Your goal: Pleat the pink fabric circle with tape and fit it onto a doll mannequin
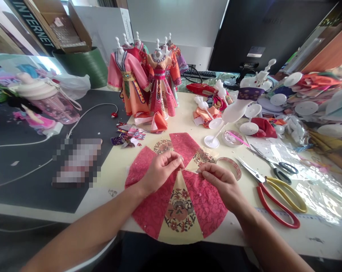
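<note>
Behind a pale surface [117,162] there are large screens [176,26] and small dressed mannequins [128,75]. At the middle of the round cloth [181,209], the grip of the left hand [161,170] is narrow, pinching the cloth beside its centre. The grip of the right hand [220,181] is also narrow and holds the upper edge of a red panel [206,196]. If there is a needle or thread between the fingers, it is too small to tell. Around the hands, red panels and cream flowered panels already lie side by side in a nearly full circle, so the main shape seems made. The work near the centre seems unfinished, but I cannot tell which seams are closed. The cloth lies flat near the front edge, not on any mannequin. Farther out, a tape roll [237,166] and red-and-yellow scissors [261,179] are to the right, fabric scraps [128,135] are beyond the cloth to the left, and a white stand [233,111] carries only a purple band [249,93].
</note>
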Demonstrator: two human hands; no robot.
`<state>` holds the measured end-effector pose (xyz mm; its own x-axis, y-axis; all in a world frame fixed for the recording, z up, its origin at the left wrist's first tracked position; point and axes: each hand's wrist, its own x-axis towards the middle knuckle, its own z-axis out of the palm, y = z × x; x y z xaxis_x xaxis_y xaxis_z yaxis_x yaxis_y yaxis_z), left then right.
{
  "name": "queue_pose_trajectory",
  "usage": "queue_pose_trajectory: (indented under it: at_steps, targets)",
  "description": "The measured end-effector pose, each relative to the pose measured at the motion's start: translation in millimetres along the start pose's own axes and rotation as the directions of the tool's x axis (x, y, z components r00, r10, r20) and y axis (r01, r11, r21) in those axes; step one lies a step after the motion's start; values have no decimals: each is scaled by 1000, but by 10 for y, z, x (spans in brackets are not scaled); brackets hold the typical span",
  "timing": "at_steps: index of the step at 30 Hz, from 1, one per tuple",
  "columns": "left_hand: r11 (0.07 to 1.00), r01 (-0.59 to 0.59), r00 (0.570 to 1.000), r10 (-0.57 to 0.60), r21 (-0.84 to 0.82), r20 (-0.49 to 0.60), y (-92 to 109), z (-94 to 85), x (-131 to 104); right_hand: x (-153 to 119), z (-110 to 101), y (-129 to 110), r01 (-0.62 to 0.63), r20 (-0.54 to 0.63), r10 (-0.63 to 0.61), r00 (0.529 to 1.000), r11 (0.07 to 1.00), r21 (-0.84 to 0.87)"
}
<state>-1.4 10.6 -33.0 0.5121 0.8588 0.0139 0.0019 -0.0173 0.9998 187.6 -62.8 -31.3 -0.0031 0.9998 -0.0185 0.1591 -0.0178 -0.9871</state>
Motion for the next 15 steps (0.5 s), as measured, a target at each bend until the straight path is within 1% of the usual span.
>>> queue_pose_trajectory:
  at_steps: [3,4,5,6,7,8,10,12,13,14,15]
  targets:
    - [993,-92,995,95,73,-35,34,-37,-20,-29,-21,11,-12,-39,15,999,997,77]
    - [984,-116,993,119,134,-18,47,-44,-33,-52,-24,15,-14,-36,17,999,997,75]
    - [967,-141,990,139,212,26,62,-47,-50,-81,-28,19,-19,-27,21,999,998,66]
    - [936,-174,984,153,305,93,76,-47,-70,-115,-34,23,-26,-16,27,1000,998,53]
    - [887,-219,972,162,406,171,88,-45,-93,-151,-43,29,-39,-5,40,999,998,40]
    - [818,-279,952,169,503,253,95,-40,-119,-188,-55,37,-58,4,58,998,998,28]
    - [652,-428,891,185,626,415,92,-25,-173,-257,-88,56,-107,26,107,994,994,18]
    - [511,-548,824,193,662,533,59,-5,-221,-311,-125,81,-152,49,150,987,987,43]
    - [462,-589,797,196,663,572,34,7,-243,-333,-143,93,-174,57,171,984,982,67]
    - [425,-617,777,198,662,597,8,20,-263,-352,-160,105,-195,58,190,980,976,95]
    - [396,-632,767,199,666,610,-19,34,-282,-370,-175,114,-213,53,208,977,969,121]
